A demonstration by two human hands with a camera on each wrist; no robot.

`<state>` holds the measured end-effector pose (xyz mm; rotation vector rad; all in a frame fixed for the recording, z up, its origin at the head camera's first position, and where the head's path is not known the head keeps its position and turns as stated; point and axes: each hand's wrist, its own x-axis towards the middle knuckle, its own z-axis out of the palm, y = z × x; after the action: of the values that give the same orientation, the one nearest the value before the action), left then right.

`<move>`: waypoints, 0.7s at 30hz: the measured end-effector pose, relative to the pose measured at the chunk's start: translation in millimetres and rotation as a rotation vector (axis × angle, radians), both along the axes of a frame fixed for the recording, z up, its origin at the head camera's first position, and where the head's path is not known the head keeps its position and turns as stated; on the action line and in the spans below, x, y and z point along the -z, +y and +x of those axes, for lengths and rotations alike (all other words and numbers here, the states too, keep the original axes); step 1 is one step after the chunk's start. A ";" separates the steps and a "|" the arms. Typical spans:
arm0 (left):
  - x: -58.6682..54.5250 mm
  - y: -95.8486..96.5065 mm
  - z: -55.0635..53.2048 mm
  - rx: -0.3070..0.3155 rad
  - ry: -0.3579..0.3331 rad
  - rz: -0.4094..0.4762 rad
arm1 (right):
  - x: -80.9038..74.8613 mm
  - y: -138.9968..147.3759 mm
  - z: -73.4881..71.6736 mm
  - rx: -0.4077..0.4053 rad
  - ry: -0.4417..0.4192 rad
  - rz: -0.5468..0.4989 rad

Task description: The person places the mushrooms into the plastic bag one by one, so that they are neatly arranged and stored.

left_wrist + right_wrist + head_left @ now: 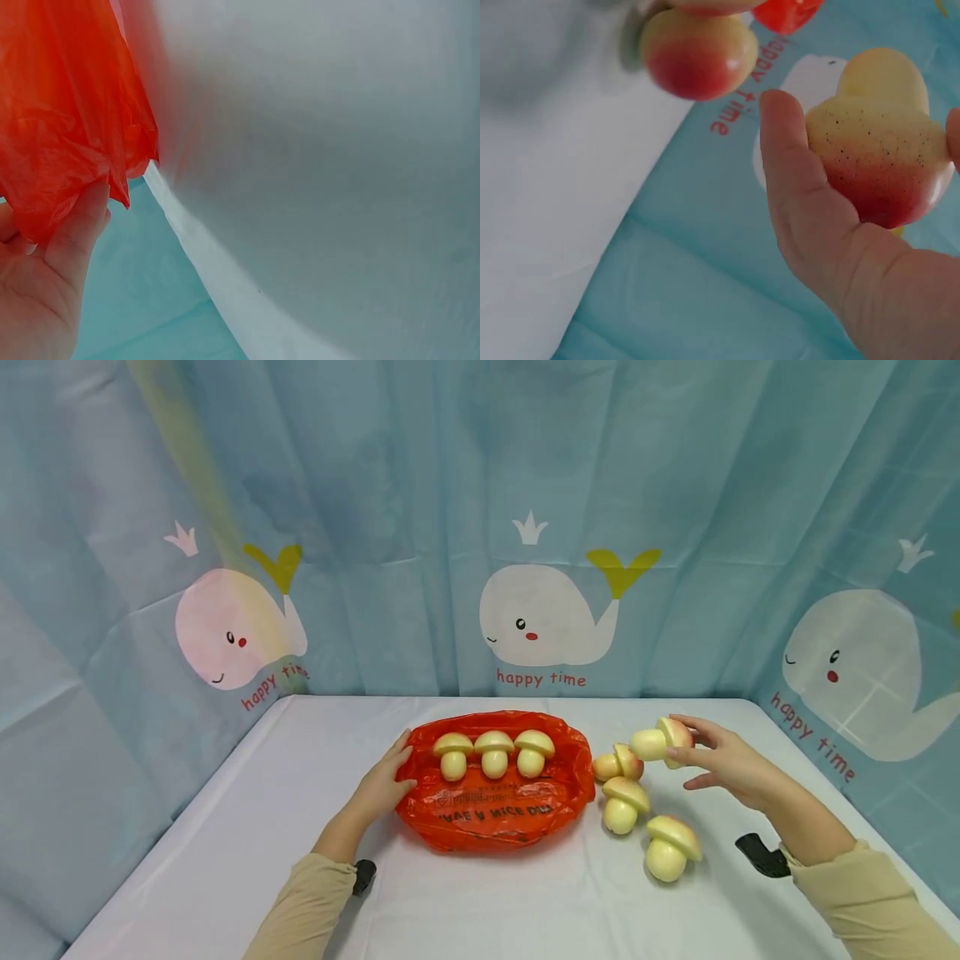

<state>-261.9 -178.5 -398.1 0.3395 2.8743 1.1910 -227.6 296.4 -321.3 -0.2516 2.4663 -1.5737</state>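
A red plastic bag lies spread open on the table, with three toy mushrooms in a row inside. My left hand holds the bag's left side; in the left wrist view the thumb lies against the crinkled red plastic, fingers partly hidden. Raised right of the bag, a toy mushroom is gripped by its cap in my right hand. Its cap shows yellow fading to red with dark specks in the right wrist view.
Between the bag and my right arm lie three more mushrooms: one on its side by the bag's rim, another before it, and a third nearest me. A blue whale-print curtain stands behind the white table.
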 end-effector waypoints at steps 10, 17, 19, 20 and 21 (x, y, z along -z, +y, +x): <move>-0.6 0.7 1.2 -0.013 -0.011 0.007 | -18.1 -25.8 -8.2 -0.004 -0.021 -0.059; 0.0 1.3 1.5 -0.014 -0.011 0.008 | -24.2 -50.4 -15.0 -0.027 -0.006 -0.167; -0.1 1.2 1.9 -0.016 -0.015 0.011 | -25.0 -57.2 -17.4 -0.028 -0.002 -0.178; 0.2 1.0 1.9 -0.015 -0.016 0.010 | -25.0 -60.5 -18.9 -0.027 -0.002 -0.181; 0.2 1.0 2.0 -0.015 -0.017 0.009 | -24.5 -63.9 -20.4 -0.025 -0.001 -0.185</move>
<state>-259.9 -177.5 -398.3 0.3078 2.8632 1.2027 -248.0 232.5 -296.8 -0.3090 2.3087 -1.7927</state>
